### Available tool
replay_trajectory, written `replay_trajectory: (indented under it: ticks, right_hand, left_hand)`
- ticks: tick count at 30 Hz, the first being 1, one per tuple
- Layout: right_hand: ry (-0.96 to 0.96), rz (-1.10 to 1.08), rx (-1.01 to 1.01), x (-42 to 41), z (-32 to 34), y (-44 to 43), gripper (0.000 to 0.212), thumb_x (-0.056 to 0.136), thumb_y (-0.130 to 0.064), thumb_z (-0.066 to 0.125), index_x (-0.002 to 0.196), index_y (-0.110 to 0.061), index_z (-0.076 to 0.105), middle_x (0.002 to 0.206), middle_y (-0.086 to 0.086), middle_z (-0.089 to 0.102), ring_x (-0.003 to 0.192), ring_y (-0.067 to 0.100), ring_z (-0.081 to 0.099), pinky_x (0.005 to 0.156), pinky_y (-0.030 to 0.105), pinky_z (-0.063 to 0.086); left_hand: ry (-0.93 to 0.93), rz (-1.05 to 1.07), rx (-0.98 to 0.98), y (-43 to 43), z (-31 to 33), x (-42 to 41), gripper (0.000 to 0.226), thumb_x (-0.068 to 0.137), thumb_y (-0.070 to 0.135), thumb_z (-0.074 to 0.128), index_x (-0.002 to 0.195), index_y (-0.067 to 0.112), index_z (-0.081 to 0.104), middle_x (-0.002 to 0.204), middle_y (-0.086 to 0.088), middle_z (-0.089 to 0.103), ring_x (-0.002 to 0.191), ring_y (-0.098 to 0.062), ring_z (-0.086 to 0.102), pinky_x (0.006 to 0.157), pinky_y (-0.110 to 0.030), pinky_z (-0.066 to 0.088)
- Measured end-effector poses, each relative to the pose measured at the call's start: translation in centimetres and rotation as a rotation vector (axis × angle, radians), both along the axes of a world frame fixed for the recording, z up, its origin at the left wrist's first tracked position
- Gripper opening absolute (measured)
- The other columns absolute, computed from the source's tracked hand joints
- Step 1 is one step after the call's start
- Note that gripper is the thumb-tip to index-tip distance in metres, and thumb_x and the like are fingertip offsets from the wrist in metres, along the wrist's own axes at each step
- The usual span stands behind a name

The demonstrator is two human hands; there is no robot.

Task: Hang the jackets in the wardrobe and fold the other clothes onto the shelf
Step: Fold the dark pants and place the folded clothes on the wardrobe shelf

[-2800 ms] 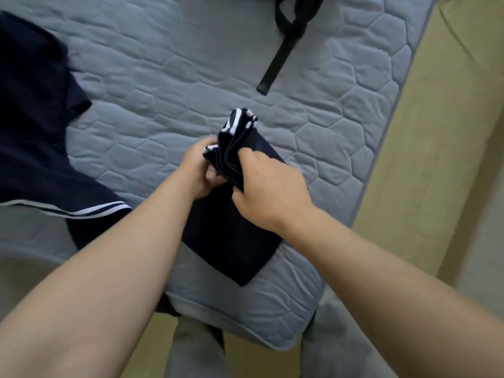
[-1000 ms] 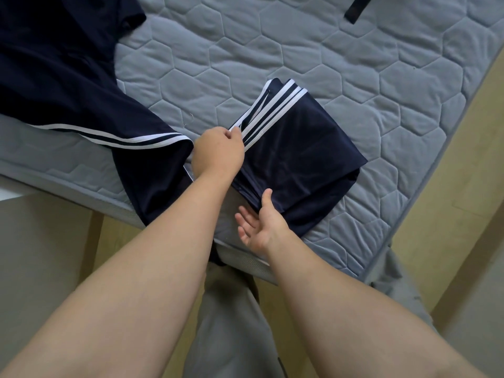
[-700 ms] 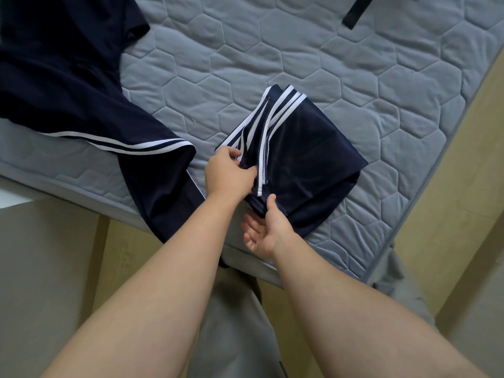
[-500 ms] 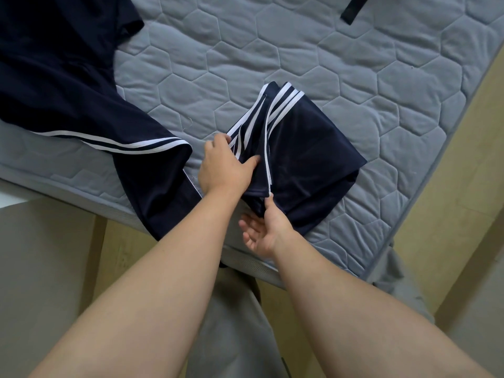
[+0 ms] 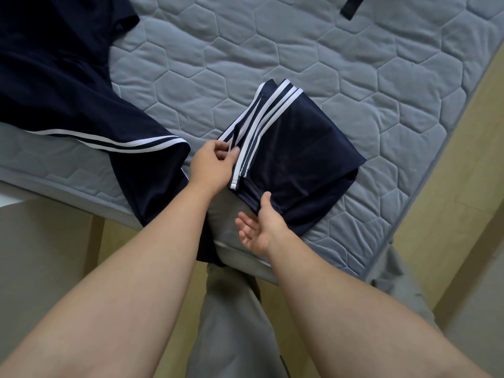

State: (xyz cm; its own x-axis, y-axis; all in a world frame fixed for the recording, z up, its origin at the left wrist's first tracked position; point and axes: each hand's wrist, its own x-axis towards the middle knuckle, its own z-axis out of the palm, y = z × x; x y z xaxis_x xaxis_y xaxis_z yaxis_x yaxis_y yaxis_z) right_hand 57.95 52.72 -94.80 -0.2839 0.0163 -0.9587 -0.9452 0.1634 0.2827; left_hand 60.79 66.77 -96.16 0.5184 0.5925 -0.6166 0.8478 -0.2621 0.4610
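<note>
One folded garment (image 5: 300,156), left fingers (image 5: 219,145) pinching striped edge, right fingers (image 5: 242,223) just beside

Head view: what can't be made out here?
All in the head view:
- Black strap: cut off by the top edge; what it belongs to is out of view.
- Spread navy garment: cut off by the left and top edges, so its type is unclear.
- Folded navy garment: inner layers hidden by its own folds.
- Wardrobe and shelf: outside the frame.

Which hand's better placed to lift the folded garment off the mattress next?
Right, probably: the right hand lies palm-up at the near edge of the folded striped garment, thumb on it; the left hand only pinches a striped layer.
</note>
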Motion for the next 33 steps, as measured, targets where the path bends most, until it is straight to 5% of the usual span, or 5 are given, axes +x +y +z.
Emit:
replay_trajectory:
  ticks: [3,6,14,21,33]
  right_hand:
    - [0.009,-0.092,0.023,-0.3,-0.5,0.1,0.077,0.083,-0.079,0.053,0.124,-0.015,0.06,0.102,0.001,0.076,0.083,0.014,0.074,0.064,0.032,0.054]
    - [-0.013,-0.262,0.044,-0.9,-0.8,0.5,0.074,0.08,-0.073,0.064,0.128,-0.017,0.055,0.119,0.004,0.068,0.094,0.017,0.072,0.075,0.035,0.055]
    - [-0.066,-0.628,0.029,-1.0,-0.5,0.8,0.055,0.082,-0.045,0.081,0.124,-0.013,0.062,0.125,0.011,0.065,0.116,0.021,0.063,0.103,0.041,0.049]
    - [-0.144,-0.744,0.015,0.7,1.8,0.3,0.044,0.083,-0.025,0.08,0.122,-0.008,0.067,0.114,0.015,0.074,0.109,0.027,0.07,0.106,0.041,0.049]
    - [-0.468,-0.325,-0.278,9.7,18.9,-3.8,0.046,0.08,-0.01,0.078,0.121,-0.006,0.058,0.113,0.016,0.069,0.092,0.034,0.072,0.062,0.039,0.062]
  left_hand:
    - [-0.06,0.158,-0.268,0.2,0.9,0.2,0.079,0.07,0.078,0.065,0.126,0.023,0.06,0.114,0.01,0.065,0.096,0.004,0.063,0.092,-0.021,0.05]
    - [0.004,0.045,-0.351,0.5,1.0,-1.3,0.097,0.055,0.054,0.09,0.136,0.031,0.043,0.135,0.005,0.048,0.121,-0.003,0.052,0.104,-0.021,0.041]
    - [0.015,0.694,-0.592,-1.7,-0.5,-3.4,0.022,0.078,0.01,0.086,0.094,0.012,0.071,0.09,-0.01,0.078,0.084,-0.024,0.075,0.068,-0.031,0.061]
    - [0.088,0.787,-0.781,-3.4,0.5,-0.5,0.052,0.078,0.024,0.085,0.123,0.003,0.069,0.112,-0.015,0.075,0.107,-0.033,0.071,0.1,-0.048,0.054]
    - [0.073,0.857,-0.723,-7.6,18.3,4.8,0.025,0.081,0.025,0.076,0.102,0.015,0.067,0.089,-0.005,0.069,0.07,-0.019,0.064,0.05,-0.024,0.049]
